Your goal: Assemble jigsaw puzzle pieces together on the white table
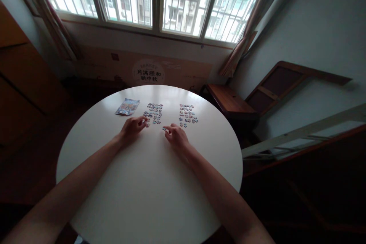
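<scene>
Small jigsaw puzzle pieces lie on a round white table [137, 187] in two groups. The left group [156, 112] has loose rows, and the right group [187, 111] stands apart from it in rows. My left hand [134, 126] is at the near left corner of the left group, fingers curled and tips together at a puzzle piece [148, 125]. Between the groups, on their near side, my right hand [176, 135] pinches another puzzle piece [164, 129] at the tabletop between thumb and forefinger. Fingers partly hide both pieces.
A colourful printed sheet or packet [127, 106] lies on the table left of the pieces. Beyond the table are a printed panel [183, 72] and barred windows. A wooden bench or chair [228, 99] stands at the right, with a wooden cabinet [23, 68] at the left.
</scene>
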Demonstrator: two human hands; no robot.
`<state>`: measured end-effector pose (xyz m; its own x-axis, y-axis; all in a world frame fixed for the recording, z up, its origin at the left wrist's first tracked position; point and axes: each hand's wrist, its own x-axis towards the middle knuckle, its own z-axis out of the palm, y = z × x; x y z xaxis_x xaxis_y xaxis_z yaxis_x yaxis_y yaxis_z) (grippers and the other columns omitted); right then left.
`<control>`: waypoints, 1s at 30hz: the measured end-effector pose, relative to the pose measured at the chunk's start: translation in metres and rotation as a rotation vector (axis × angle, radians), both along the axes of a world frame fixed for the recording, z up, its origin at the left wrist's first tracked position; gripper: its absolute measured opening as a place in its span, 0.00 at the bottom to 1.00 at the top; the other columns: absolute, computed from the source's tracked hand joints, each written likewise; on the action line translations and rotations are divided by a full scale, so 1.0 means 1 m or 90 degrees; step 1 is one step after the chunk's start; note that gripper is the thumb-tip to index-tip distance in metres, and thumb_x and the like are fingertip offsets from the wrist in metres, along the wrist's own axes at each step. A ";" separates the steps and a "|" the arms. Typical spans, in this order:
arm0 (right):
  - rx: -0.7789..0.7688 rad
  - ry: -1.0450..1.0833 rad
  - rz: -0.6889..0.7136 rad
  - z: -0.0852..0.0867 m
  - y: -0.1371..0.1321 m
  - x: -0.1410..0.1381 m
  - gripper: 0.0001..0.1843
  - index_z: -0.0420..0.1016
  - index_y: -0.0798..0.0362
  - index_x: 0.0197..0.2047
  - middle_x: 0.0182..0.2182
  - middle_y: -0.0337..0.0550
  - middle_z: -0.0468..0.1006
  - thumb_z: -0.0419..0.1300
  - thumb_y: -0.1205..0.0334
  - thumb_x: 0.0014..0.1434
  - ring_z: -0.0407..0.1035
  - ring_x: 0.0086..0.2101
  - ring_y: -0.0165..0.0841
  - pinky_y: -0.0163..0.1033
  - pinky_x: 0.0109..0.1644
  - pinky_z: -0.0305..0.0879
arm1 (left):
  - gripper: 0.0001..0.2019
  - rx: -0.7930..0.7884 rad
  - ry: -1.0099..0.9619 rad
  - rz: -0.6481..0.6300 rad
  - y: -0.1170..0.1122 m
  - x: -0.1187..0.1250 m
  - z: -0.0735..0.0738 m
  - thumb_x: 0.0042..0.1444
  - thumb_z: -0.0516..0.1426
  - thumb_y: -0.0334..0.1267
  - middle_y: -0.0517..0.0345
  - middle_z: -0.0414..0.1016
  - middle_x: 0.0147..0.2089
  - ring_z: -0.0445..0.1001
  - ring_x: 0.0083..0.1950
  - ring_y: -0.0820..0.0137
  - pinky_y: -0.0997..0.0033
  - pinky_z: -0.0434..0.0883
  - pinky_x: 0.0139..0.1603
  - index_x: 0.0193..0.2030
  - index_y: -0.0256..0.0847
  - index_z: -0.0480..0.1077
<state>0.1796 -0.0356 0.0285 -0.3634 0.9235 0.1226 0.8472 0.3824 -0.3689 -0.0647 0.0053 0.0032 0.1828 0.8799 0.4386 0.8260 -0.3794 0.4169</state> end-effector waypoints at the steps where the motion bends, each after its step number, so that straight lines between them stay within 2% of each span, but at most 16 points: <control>1: 0.005 -0.006 0.006 -0.001 -0.001 -0.001 0.18 0.75 0.46 0.55 0.42 0.45 0.75 0.52 0.60 0.65 0.71 0.39 0.32 0.34 0.44 0.62 | 0.17 0.001 -0.001 0.001 0.000 0.000 0.000 0.56 0.51 0.45 0.62 0.67 0.19 0.62 0.20 0.73 0.74 0.57 0.26 0.40 0.39 0.78; 4: 0.018 -0.012 0.012 -0.005 0.000 -0.001 0.17 0.76 0.47 0.53 0.43 0.46 0.73 0.52 0.60 0.64 0.70 0.39 0.32 0.34 0.44 0.62 | 0.17 -0.001 0.000 -0.003 0.000 0.000 0.002 0.55 0.51 0.44 0.62 0.67 0.19 0.63 0.20 0.73 0.75 0.57 0.26 0.40 0.39 0.78; 8: 0.035 0.047 0.010 -0.006 0.001 -0.003 0.18 0.74 0.49 0.55 0.41 0.45 0.73 0.52 0.62 0.64 0.69 0.38 0.31 0.33 0.44 0.61 | 0.17 -0.004 0.006 -0.008 -0.001 0.000 0.003 0.55 0.51 0.44 0.62 0.67 0.18 0.64 0.21 0.73 0.75 0.58 0.26 0.41 0.40 0.78; 12: 0.017 0.073 0.100 -0.007 -0.002 -0.009 0.12 0.78 0.52 0.42 0.34 0.42 0.75 0.53 0.63 0.63 0.67 0.33 0.29 0.32 0.41 0.59 | 0.17 -0.001 0.020 -0.020 0.000 -0.001 0.002 0.56 0.51 0.45 0.61 0.69 0.20 0.65 0.22 0.73 0.75 0.59 0.27 0.41 0.40 0.78; 15: 0.012 0.065 0.152 -0.008 -0.005 -0.013 0.09 0.77 0.52 0.40 0.31 0.40 0.75 0.56 0.64 0.60 0.66 0.33 0.29 0.32 0.40 0.58 | 0.16 -0.012 0.036 -0.024 0.000 -0.001 0.001 0.56 0.52 0.45 0.60 0.71 0.21 0.66 0.23 0.72 0.75 0.59 0.27 0.41 0.40 0.77; 19: -0.005 0.078 0.132 -0.009 -0.006 -0.013 0.10 0.77 0.51 0.42 0.29 0.38 0.74 0.56 0.65 0.59 0.65 0.31 0.28 0.32 0.39 0.56 | 0.15 -0.023 0.046 -0.015 -0.001 0.001 0.002 0.56 0.53 0.46 0.60 0.71 0.22 0.68 0.23 0.71 0.75 0.59 0.27 0.42 0.42 0.77; 25: -0.019 0.098 0.117 -0.013 -0.006 -0.011 0.10 0.77 0.51 0.42 0.30 0.38 0.75 0.57 0.63 0.59 0.65 0.30 0.28 0.31 0.39 0.57 | 0.14 -0.001 0.052 0.070 0.000 0.001 0.000 0.56 0.52 0.44 0.59 0.73 0.24 0.70 0.25 0.70 0.74 0.59 0.27 0.40 0.42 0.77; 30: -0.002 0.145 0.067 -0.011 0.000 -0.016 0.13 0.77 0.53 0.45 0.36 0.42 0.76 0.53 0.65 0.62 0.69 0.33 0.28 0.32 0.41 0.61 | 0.14 0.002 0.047 0.068 0.002 0.001 -0.002 0.56 0.53 0.43 0.59 0.73 0.23 0.70 0.25 0.70 0.74 0.59 0.27 0.41 0.43 0.77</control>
<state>0.1641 -0.0356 0.0172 -0.4205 0.8828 0.2093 0.6981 0.4622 -0.5469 -0.0639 0.0075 0.0016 0.1197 0.8949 0.4299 0.8901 -0.2885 0.3528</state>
